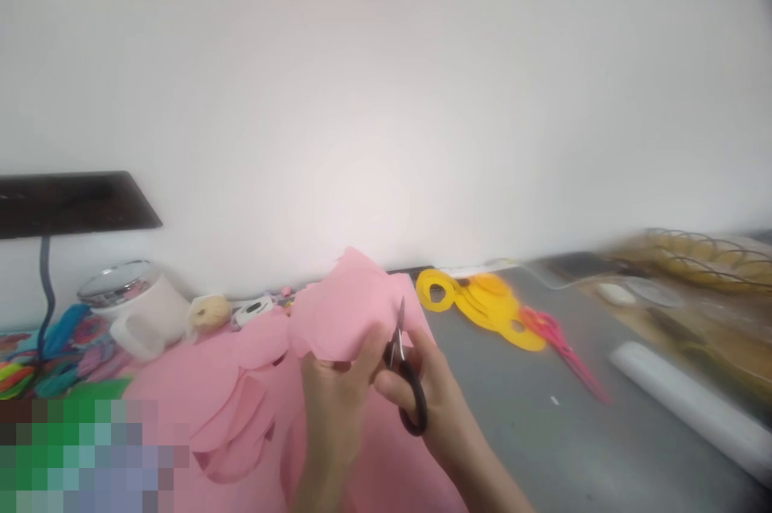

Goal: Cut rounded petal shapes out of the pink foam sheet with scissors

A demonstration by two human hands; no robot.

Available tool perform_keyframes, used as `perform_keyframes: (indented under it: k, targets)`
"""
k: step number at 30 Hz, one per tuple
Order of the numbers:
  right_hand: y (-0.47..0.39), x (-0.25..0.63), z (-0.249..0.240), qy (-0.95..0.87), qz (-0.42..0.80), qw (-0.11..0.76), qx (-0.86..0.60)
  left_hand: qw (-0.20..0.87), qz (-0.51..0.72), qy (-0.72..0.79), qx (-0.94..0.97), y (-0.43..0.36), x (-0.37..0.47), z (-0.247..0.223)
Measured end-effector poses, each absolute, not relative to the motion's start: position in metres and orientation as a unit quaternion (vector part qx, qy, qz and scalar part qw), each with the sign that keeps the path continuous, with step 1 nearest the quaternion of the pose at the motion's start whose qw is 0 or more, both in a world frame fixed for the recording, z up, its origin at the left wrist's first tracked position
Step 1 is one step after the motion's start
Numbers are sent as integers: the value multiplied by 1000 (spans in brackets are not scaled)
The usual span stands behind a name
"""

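Observation:
My left hand (338, 384) pinches a pink sheet of paper (343, 304) along its lower edge and keeps it raised above the table. Black-handled scissors (412, 400) are in my right hand (437, 392), their blades pointing up and lying against the right side of the sheet. Both hands are close together, nearly touching. Below and to the left spread more pink sheets and cut pieces (181, 384), some with curved edges. Part of the scissors' handle is hidden by my right fingers.
Yellow cut shapes (494, 308) and pink scissors (567, 348) lie on the grey tabletop (519, 432) to the right. A white roll (693, 400) and a wire basket (712, 256) are farther right. A white mug (150, 312) and colourful yarn (66, 360) stand at the left, before the wall.

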State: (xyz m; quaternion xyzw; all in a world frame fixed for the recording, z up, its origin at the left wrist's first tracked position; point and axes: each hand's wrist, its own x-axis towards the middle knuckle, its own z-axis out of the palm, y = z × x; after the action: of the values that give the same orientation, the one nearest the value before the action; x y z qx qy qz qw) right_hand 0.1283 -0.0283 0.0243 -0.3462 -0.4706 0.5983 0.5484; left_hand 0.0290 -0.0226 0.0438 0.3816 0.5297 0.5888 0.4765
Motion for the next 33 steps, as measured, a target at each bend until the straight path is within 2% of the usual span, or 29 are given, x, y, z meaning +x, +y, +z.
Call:
perform_keyframes:
  k: [17, 33]
  targets:
    - [-28, 130, 24, -455, 620, 554, -318, 468, 589, 550, 362, -28, 37, 59]
    - [-27, 129, 25, -467, 601, 549, -345, 468, 589, 549, 365, -24, 34, 51]
